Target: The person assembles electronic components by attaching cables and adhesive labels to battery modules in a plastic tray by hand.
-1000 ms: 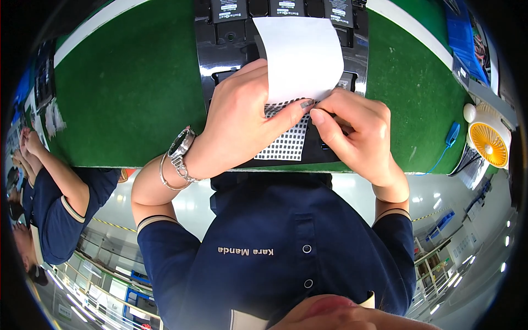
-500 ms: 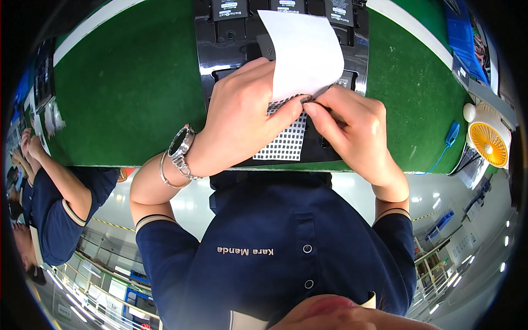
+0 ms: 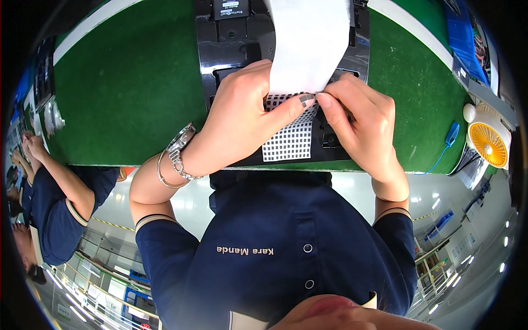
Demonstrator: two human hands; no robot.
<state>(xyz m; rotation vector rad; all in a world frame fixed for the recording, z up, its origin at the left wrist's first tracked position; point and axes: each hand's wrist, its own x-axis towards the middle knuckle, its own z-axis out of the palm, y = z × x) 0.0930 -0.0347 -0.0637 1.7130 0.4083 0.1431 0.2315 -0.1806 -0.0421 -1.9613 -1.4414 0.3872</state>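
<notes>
A sheet of small black square stickers point(image 3: 287, 144) hangs between my hands, its upper part curling back to show a blank white side point(image 3: 309, 47). My left hand point(image 3: 239, 118) is closed on the sheet from the left, thumb across the dotted side. Several dark squares lie on that thumb's tip. At the sheet's right edge my right hand point(image 3: 363, 118) pinches with thumb and forefinger, the two thumbs almost touching. Whether a loose sticker is between the right fingertips is too small to tell. Beneath is a glossy black tray point(image 3: 210, 50) holding a black battery-like block point(image 3: 231, 9).
The tray lies on a green tabletop point(image 3: 126, 93). To the right are a small fan with a yellow grille point(image 3: 488, 144), a blue tag on a cord point(image 3: 452, 133) and a blue bin point(image 3: 462, 38). Another person's arm point(image 3: 63, 173) is at the far left.
The sheet has shifted slightly right, its white upper part now standing taller toward the far side. My right hand has moved a little right; the left thumb has slid along, showing dark squares on it.
</notes>
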